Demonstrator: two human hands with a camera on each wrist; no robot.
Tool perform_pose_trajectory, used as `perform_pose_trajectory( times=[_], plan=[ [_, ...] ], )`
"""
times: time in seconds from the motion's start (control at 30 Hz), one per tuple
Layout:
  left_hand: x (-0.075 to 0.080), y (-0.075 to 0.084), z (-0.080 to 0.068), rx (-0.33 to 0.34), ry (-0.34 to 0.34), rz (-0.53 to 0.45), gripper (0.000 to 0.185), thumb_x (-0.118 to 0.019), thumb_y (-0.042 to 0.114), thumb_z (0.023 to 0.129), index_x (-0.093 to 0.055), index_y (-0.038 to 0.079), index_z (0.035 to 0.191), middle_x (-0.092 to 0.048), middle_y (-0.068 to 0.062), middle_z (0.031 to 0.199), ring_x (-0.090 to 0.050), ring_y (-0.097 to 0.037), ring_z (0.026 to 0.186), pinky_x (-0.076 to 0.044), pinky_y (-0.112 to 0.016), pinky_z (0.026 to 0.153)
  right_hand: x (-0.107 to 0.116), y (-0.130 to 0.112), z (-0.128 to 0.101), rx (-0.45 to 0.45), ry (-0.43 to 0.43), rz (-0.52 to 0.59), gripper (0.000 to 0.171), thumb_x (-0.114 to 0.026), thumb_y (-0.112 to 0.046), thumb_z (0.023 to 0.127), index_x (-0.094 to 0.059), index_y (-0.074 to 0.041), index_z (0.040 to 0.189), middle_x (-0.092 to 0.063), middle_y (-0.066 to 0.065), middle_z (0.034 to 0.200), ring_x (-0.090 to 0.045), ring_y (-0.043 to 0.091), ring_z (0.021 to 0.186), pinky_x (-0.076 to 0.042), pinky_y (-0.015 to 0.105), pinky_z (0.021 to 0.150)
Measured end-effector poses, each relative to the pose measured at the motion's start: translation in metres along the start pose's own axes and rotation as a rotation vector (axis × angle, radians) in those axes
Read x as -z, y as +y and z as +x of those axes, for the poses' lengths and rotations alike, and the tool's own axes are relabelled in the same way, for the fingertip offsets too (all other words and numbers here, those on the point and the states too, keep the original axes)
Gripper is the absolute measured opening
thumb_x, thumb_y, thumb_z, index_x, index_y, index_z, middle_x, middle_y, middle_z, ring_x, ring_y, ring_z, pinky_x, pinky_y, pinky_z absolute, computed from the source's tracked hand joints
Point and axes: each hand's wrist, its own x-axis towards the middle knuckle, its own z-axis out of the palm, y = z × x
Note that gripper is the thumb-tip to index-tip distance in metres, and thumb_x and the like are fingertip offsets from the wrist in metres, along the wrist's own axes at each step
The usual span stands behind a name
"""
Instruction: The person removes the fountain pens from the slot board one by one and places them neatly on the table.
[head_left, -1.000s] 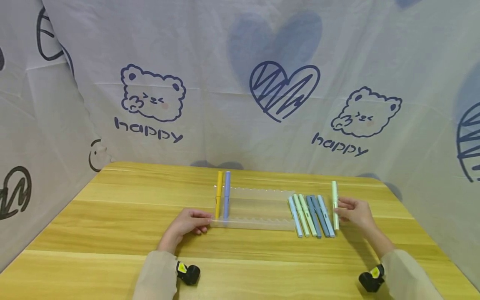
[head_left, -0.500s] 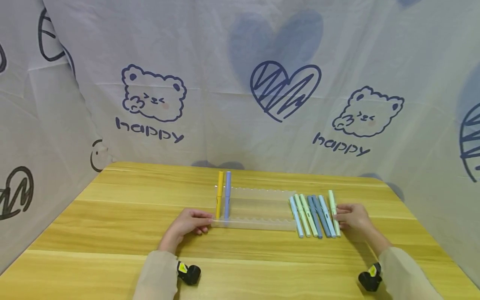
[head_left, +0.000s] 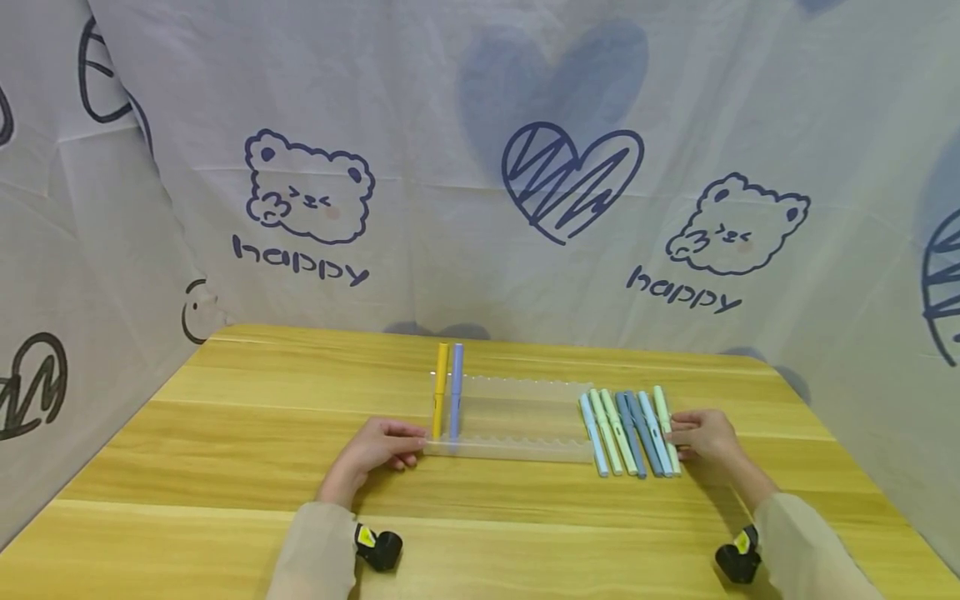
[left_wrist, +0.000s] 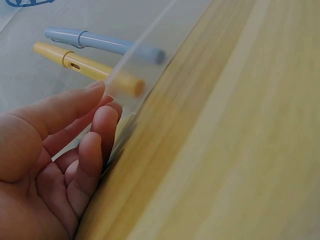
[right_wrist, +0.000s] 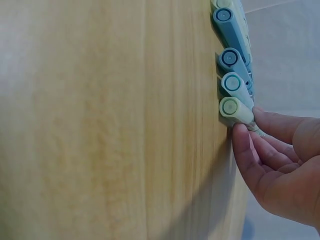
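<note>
Slid in since a second ago, the mint-green pen (head_left: pixel 664 429) now touches the pen row (head_left: pixel 626 433) on the table (head_left: pixel 225 433), right hand (head_left: pixel 701 435) fingers pinching it, left hand (head_left: pixel 375 446) fingertips pressing the clear pen tray (head_left: pixel 517 417); a hard nudge could scatter the row.

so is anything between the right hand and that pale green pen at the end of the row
Nothing visible. The right hand already touches the pale green pen, its fingertips on the barrel. The pen lies at the right end of the row, against the light blue pen.
</note>
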Motion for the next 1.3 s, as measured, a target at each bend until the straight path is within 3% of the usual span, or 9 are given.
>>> perform_pose_trajectory(
  times=[0.67, 1.3],
  plan=[
    [-0.0011, 0.0038, -0.0015, 0.002, -0.002, 0.002, 0.028, -0.061, 0.006, 0.083, -0.06, -0.011, 0.105, -0.065, -0.007, 0.075, -0.056, -0.01, 0.056, -0.046, -0.021, 0.051, -0.0027, -0.0001, -0.0029, -0.003, 0.065, -0.047, 0.042, -0.062, 0.006, 0.079, -0.045, 0.022, 0.113, -0.055, 0.032, 0.103, -0.064, 0.019, 0.07, -0.052, 0.032, 0.056],
    [-0.001, 0.0006, 0.0004, 0.01, 0.013, 0.002, 0.025, -0.062, 0.006, 0.082, -0.062, -0.01, 0.102, -0.065, -0.007, 0.074, -0.056, -0.01, 0.056, -0.046, -0.02, 0.051, 0.0009, 0.0021, -0.0045, 0.017, 0.061, -0.042, 0.047, -0.063, 0.0, 0.081, -0.042, 0.023, 0.115, -0.054, 0.033, 0.105, -0.063, 0.026, 0.075, -0.052, 0.033, 0.061]
  ],
)
